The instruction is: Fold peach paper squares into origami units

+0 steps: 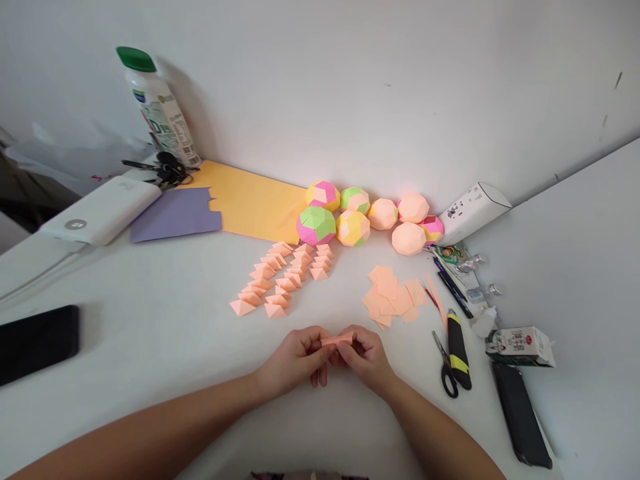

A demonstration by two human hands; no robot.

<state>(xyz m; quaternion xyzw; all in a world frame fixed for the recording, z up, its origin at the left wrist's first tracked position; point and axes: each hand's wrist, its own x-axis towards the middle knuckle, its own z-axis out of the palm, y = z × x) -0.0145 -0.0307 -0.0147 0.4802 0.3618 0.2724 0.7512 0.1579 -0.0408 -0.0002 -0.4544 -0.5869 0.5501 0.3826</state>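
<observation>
Our L hand [303,353] & R hand [365,357] pinch one paper pc [337,341]; folded pcs [285,285] in rows look done, flat sheets [387,287] prob. left.

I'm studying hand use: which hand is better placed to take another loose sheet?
Probably the right hand: it is nearer the loose sheets than the left hand, though both hold the paper piece.

Left hand [295,357] and right hand [367,360] bare; left forearm [200,413] and right forearm [430,423] seen uncovered above bench [150,287]. Garment [270,476] glimpsed as narrow strip at bench's near side, patterned in dark and pinkish patches.
</observation>
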